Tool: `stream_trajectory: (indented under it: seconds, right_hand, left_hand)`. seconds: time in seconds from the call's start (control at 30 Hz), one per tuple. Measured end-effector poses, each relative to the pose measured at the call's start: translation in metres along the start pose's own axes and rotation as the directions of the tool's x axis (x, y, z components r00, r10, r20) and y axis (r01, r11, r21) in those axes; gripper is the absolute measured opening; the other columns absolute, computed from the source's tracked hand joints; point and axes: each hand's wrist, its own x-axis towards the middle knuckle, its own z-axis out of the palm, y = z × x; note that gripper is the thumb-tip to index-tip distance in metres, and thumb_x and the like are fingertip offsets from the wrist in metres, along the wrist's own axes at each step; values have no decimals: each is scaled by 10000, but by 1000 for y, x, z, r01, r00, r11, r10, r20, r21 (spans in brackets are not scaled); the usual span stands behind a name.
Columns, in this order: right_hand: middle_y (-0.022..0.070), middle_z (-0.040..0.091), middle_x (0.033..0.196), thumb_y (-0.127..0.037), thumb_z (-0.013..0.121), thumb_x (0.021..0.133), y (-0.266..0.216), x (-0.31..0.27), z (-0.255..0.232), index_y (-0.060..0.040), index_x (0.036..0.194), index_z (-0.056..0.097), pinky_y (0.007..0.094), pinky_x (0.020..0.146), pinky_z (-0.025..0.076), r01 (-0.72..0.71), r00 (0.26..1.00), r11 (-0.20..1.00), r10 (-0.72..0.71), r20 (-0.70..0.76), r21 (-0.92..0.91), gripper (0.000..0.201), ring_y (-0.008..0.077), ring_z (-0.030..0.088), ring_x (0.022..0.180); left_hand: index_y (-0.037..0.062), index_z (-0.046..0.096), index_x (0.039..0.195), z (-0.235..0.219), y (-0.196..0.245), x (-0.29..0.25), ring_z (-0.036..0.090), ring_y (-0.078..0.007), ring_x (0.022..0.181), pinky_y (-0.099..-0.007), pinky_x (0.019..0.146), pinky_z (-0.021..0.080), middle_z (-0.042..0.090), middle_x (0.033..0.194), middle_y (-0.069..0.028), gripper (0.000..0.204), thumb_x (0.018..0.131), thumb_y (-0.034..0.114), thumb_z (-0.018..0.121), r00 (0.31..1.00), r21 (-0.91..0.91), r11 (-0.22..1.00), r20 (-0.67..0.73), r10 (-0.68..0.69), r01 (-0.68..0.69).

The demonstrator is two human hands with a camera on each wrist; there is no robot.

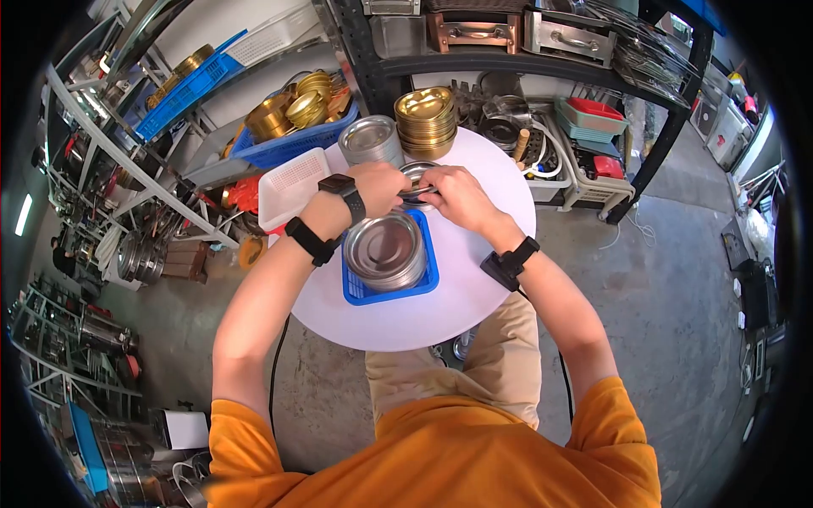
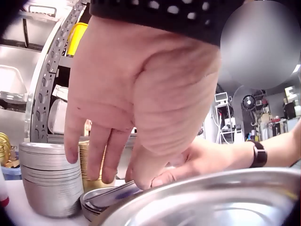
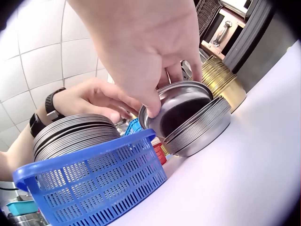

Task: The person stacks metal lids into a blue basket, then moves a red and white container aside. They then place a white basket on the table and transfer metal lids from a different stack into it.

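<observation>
A shallow round steel dish (image 3: 175, 102) stands tilted over a low stack of similar dishes (image 3: 203, 133), its dark inside facing the right wrist camera. My right hand (image 1: 461, 196) pinches its rim, thumb on the near side and fingers behind. Close on the left hovers my left hand (image 1: 378, 184), fingers loosely extended downward and fingertips near the dish's edge. Below the hands, a blue plastic basket (image 1: 432, 269) bears a stack of steel dishes (image 1: 385, 245). The left fingertips partly hide behind the right hand and dish in the right wrist view.
On the round white table (image 1: 495, 254), a tall steel dish stack (image 1: 371, 142) and a gold bowl stack (image 1: 426, 127) stand at the back. A white basket (image 1: 292, 190) sits at the left edge. Metal shelving (image 1: 508, 64) rises behind.
</observation>
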Motion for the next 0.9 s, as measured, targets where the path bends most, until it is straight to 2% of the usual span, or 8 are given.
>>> stream_trajectory:
  seconds: [0.27, 0.37, 0.4, 0.43, 0.6, 0.67, 0.73, 0.9]
  right_hand:
    - [134, 705, 1152, -156, 809, 891, 8, -5, 0, -57, 1088, 718, 515, 1030, 495, 9, 985, 1000, -9, -174, 0, 238, 390, 636, 1165]
    - [205, 675, 1261, -233, 816, 922, 3, -5, 2, -20, 1259, 679, 485, 1053, 502, 3, 897, 999, 19, -441, 50, 421, 414, 632, 1205]
    - [240, 663, 1297, -317, 810, 943, 2, -4, 4, 16, 1338, 623, 463, 1062, 504, -150, 860, 956, 251, -445, 250, 550, 404, 626, 1244]
    - [275, 650, 1334, -402, 803, 964, 1, -4, 6, 52, 1418, 568, 441, 1070, 505, -285, 787, 851, 470, -399, 441, 683, 395, 619, 1283]
    - [242, 633, 1367, -611, 725, 990, -28, -4, -15, 73, 1558, 397, 456, 1061, 532, -404, 702, 445, 711, -41, 799, 949, 335, 610, 1310]
    - [200, 637, 1345, -649, 705, 992, -39, -4, -25, 46, 1586, 369, 465, 1040, 554, -386, 712, 221, 688, 137, 895, 975, 312, 623, 1284]
    - [121, 631, 1256, -665, 647, 1024, -48, -4, -31, -18, 1588, 366, 467, 987, 602, -339, 778, -16, 558, 289, 941, 904, 258, 656, 1201]
    - [80, 634, 1180, -649, 544, 1080, -70, -5, -29, -80, 1511, 447, 463, 968, 629, -283, 845, -175, 420, 331, 943, 720, 219, 670, 1152]
  left_hand:
    - [49, 766, 998, 6, -6, 18, 727, -432, 875, -514, 765, 558, 749, 890, -204, 101, 963, 134, 726, 990, -112, 993, -143, 5, -21]
    - [31, 763, 1007, 3, -11, 16, 723, -424, 850, -487, 748, 553, 750, 892, -205, 107, 964, 122, 728, 956, -249, 962, -291, 37, -113]
    - [31, 763, 1007, -2, -6, 14, 723, -424, 850, -487, 748, 553, 750, 892, -205, 107, 964, 122, 728, 956, -247, 962, -291, 38, -113]
    - [28, 772, 1015, -6, 0, 9, 738, -412, 857, -477, 760, 568, 759, 906, -202, 126, 957, 137, 741, 947, -286, 952, -320, 15, -111]
    - [8, 777, 1019, -23, 30, -15, 764, -358, 830, -414, 751, 585, 769, 903, -203, 141, 945, 127, 759, 919, -407, 907, -388, -69, -104]
    - [-21, 759, 1065, -24, 40, -24, 722, -188, 760, -332, 716, 554, 758, 850, -136, 170, 993, 133, 756, 890, -486, 870, -431, -152, -87]
    - [-18, 760, 1100, -21, 48, -35, 730, -184, 795, -324, 740, 561, 766, 876, -110, 184, 999, 136, 756, 881, -550, 828, -441, -172, -114]
    - [-15, 743, 1210, -9, 48, -49, 732, -195, 959, -325, 846, 573, 755, 1146, -106, 244, 1024, 143, 738, 895, -731, 669, -381, -234, -136]
